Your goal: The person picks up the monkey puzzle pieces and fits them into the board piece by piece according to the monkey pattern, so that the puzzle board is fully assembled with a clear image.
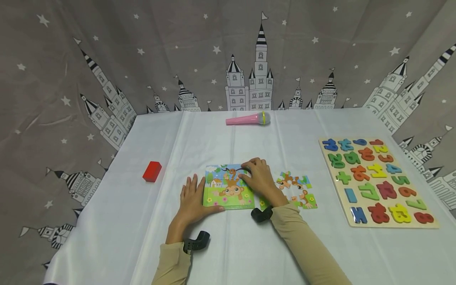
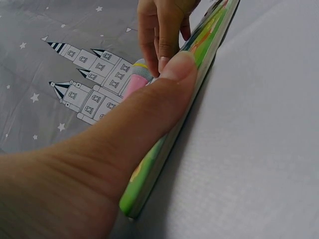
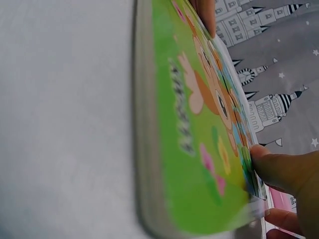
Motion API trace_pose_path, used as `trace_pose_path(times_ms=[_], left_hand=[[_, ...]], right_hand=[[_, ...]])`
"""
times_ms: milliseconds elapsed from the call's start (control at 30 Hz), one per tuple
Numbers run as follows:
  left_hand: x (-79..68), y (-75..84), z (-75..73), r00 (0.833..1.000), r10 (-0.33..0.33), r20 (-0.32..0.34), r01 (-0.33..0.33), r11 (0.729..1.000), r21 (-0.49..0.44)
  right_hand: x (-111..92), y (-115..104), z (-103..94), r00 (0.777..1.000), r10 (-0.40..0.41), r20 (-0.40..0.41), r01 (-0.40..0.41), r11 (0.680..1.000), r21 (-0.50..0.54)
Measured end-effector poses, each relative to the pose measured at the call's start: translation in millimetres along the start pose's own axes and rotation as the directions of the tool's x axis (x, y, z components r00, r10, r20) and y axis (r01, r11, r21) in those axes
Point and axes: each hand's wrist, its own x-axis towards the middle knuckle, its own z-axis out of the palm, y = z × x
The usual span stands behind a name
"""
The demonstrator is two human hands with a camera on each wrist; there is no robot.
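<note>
A monkey picture puzzle board point(image 1: 228, 202) lies flat on the white tabletop in the head view. My left hand point(image 1: 194, 198) steadies it, fingers extended along the left side and thumb on the near edge; the left wrist view shows that thumb point(image 2: 174, 74) against the board's rim. At the far right corner, my right hand point(image 1: 259, 176) pinches a puzzle piece, much of it hidden by the fingers. In the right wrist view, the thumb point(image 3: 269, 164) presses the piece's edge. Right of the board lie several puzzle pieces point(image 1: 310, 201), some interlocked, partly behind the right forearm.
A wooden number board point(image 1: 382, 186) with colored numerals sits on the right. The pink toy microphone point(image 1: 244, 119) lies at the back, and a red block point(image 1: 152, 171) stands on the left. Behind the table hangs a grey curtain point(image 1: 199, 47) with castles.
</note>
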Motion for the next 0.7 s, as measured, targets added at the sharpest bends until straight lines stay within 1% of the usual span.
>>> trace_pose_path(times_ms=[167, 367, 500, 700], left_hand=[[0.4, -0.1, -0.3, 1.0, -0.002, 0.005, 0.002, 1.0, 0.0], [0.4, -0.5, -0.3, 0.999, -0.014, 0.033, 0.014, 1.0, 0.0], [0.4, -0.2, -0.3, 0.999, -0.014, 0.04, 0.014, 1.0, 0.002], [-0.1, -0.2, -0.9, 0.999, -0.022, 0.041, 0.022, 1.0, 0.002]], right_hand=[[-0.5, 0.7, 0.9, 1.0, -0.01, -0.015, 0.01, 1.0, 0.0], [-1.3, 0.4, -0.1, 1.0, -0.001, 0.007, 0.001, 1.0, 0.004], [-1.9, -0.2, -2.9, 0.999, 0.005, 0.05, -0.005, 1.0, 0.001], [-3.4, -2.0, -10.8, 0.985, 0.011, 0.171, -0.015, 1.0, 0.024]])
